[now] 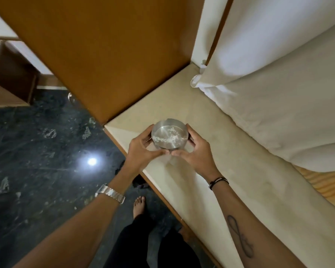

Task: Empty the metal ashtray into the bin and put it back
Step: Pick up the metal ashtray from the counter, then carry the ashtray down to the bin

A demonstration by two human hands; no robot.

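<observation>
Emptying is not yet done: you are cupping the metal ashtray (pixel 169 134), white bits inside, just above the counter (pixel 211 151), left hand (pixel 143 149) and right hand (pixel 196 153) fingers clamped around it, no bin showing.

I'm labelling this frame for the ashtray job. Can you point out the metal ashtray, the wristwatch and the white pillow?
Round metal ashtray (pixel 169 137), head view: on its shiny inner floor.
Silver metal wristwatch (pixel 110 194), head view: on its band, at the left wrist.
White fabric pillow (pixel 278 105), head view: on its broad front face.
</observation>
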